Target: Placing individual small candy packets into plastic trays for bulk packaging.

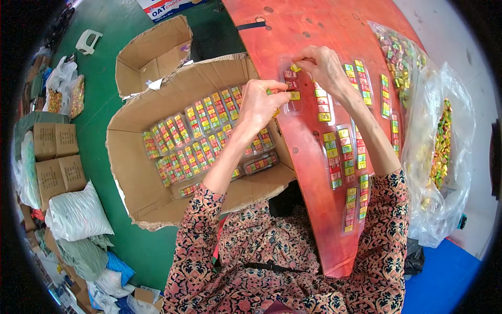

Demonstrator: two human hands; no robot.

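Observation:
My right hand point(325, 67) pinches a small yellow wrapped piece point(295, 68) over the far end of a clear plastic tray point(294, 108). That tray holds a few red and yellow pieces in its slots. Close by on the left, my left hand point(256, 103) is closed, with a small green-and-red wrapped piece point(271, 91) at its fingertips. To the right, several filled trays lie on the red table point(314, 152), one filled tray point(322, 104) right under my right wrist. My forearms partly hide other trays.
An open cardboard box point(130, 183) left of the table holds rows of filled trays. Behind it stands a smaller cardboard box point(151, 47). Clear bags of loose pieces point(444, 141) line the table's right side. Cartons point(57, 141), sacks point(78, 209) and a white stool point(89, 42) stand farther left.

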